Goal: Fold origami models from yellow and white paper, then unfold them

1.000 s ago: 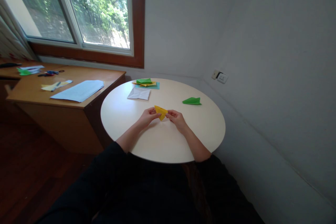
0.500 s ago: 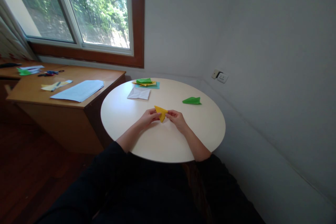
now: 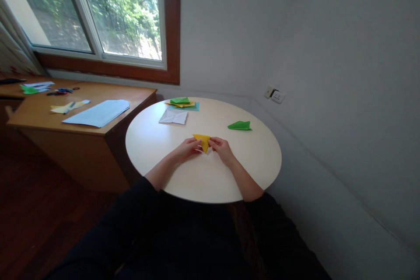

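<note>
Round table point(image 3: 157, 148): both hands pinch yellow paper point(image 3: 202, 141), tip pointing down.

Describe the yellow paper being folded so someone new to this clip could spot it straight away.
Find the round white table beside the wooden desk. Near its middle, the left hand and right hand meet, pinching a yellow folded paper between them. Unlike the green folded piece to the right and the stack of coloured sheets at the far edge, it is held in hands.

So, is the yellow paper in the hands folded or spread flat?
Folded: the yellow paper shows a small triangle, pinched between left hand and right hand.
</note>
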A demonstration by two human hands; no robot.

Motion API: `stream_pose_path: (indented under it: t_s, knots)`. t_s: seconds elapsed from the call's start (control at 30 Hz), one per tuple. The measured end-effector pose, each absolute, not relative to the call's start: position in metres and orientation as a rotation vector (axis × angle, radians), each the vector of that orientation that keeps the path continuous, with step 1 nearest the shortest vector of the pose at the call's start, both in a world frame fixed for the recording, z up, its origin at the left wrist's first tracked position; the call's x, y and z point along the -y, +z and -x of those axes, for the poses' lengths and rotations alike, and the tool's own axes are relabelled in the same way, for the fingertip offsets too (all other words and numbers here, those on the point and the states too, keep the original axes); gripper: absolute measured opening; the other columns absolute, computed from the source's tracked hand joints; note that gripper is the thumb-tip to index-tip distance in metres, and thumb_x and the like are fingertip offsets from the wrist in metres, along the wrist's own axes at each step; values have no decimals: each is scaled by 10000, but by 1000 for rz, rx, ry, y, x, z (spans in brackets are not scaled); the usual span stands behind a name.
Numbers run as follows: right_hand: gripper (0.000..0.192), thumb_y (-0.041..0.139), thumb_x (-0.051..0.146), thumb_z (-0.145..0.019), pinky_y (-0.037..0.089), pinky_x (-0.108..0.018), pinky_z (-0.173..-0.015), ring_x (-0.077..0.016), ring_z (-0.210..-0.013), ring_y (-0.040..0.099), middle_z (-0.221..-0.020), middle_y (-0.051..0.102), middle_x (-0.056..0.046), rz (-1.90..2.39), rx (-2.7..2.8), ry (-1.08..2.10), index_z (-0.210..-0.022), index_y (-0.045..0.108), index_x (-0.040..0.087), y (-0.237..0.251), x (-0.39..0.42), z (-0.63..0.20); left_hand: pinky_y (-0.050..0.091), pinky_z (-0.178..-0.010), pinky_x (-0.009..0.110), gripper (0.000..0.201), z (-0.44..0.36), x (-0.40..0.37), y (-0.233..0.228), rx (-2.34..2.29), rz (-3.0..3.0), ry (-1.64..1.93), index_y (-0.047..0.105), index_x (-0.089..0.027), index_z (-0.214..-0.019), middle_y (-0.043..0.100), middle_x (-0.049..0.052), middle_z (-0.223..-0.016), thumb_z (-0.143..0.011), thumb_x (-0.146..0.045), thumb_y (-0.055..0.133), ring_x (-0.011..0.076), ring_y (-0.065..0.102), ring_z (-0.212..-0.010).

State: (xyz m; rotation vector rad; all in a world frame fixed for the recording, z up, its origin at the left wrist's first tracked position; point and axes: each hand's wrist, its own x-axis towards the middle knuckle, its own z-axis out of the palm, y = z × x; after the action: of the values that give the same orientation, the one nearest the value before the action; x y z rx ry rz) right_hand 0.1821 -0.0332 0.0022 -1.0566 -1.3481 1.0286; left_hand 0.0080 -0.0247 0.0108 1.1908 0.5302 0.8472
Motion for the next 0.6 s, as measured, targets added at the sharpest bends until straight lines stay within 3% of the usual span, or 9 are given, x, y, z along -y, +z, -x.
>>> stream_pose_path:
  t_s: [0.27,0.43,0.6]
  knots:
    - [327,668,417,-607,393,-267,-600,-148,-691,544,-777,662,-30,1055,1353,1047,-826,672,174,5,36,-182,420,-748,299,380,-8,26,14,-512,-1158,849,638,-149,-947,648,98,-937,-706,-443,630,187,595,-830]
    - [317,676,415,-596,378,-268,-606,-142,-680,530,-753,653,-22,1059,1358,1059,-798,665,172,6,37,-181,407,-784,308,389,-6,26,17,-515,-1145,852,645,-154,-962,638,99,-984,-703,-444,623,214,565,-931]
    - [307,663,431,-611,358,-256,-586,-123,-633,499,-688,621,-6,1056,1372,1066,-765,658,165,7,37,-181,406,-766,309,380,-5,24,16,-477,-1111,850,654,-170,-935,644,81,-955,-691,-460,618,208,559,-896]
